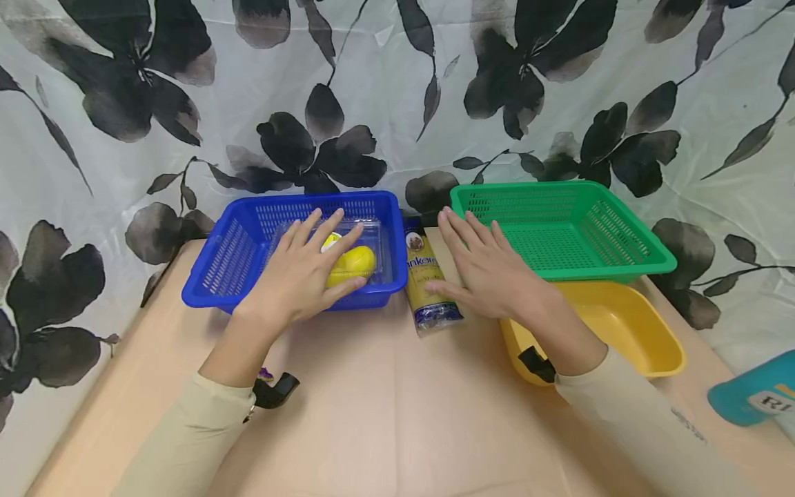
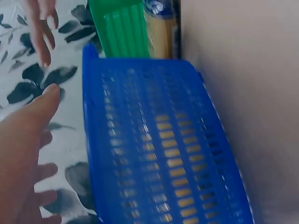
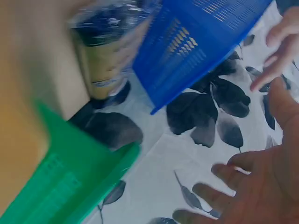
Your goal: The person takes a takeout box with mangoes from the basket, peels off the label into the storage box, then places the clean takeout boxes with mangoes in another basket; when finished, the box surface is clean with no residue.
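My left hand hovers over the blue basket, fingers spread and holding nothing. Inside that basket, a clear plastic box and a rounded yellow object show partly beneath the hand. To the right, my right hand is held above the table with its fingers extended, also holding nothing. Its thumb overlaps a yellow-and-blue packet lettered "nkara"; whether they touch I cannot tell. Both wrist views show the hands' spread fingers, the blue basket and the packet.
A green basket stands at the back right, its front edge over a yellow tub. At the far right lies a teal bottle. A flower-printed cloth hangs behind the wooden table.
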`<action>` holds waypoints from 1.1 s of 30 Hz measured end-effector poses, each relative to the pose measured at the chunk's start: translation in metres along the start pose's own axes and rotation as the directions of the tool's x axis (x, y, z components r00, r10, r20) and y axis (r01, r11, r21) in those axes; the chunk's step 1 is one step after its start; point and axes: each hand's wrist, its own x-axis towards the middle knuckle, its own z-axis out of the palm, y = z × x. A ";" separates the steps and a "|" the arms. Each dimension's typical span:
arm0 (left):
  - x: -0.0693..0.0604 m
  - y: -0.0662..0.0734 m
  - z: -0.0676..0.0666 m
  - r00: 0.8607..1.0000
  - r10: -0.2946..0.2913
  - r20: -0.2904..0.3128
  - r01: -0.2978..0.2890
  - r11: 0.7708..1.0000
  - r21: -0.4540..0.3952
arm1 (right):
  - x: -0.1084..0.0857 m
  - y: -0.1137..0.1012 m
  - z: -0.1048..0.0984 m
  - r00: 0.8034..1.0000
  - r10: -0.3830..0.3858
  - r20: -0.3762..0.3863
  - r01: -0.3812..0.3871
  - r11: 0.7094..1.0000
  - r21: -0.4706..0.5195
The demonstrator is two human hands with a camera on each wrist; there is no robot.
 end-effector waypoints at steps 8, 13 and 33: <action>-0.004 -0.026 0.005 0.999 -0.008 0.038 0.009 0.999 -0.047 | 0.023 -0.019 0.000 0.996 -0.083 -0.013 0.084 0.992 0.090; -0.004 -0.034 0.002 0.996 -0.053 0.075 0.059 0.995 -0.082 | 0.029 -0.021 0.002 0.997 -0.079 0.022 0.077 0.994 0.083; 0.001 -0.073 -0.005 0.949 -0.163 0.272 0.223 0.952 -0.208 | 0.057 -0.045 0.026 0.985 -0.100 0.141 0.080 0.986 0.145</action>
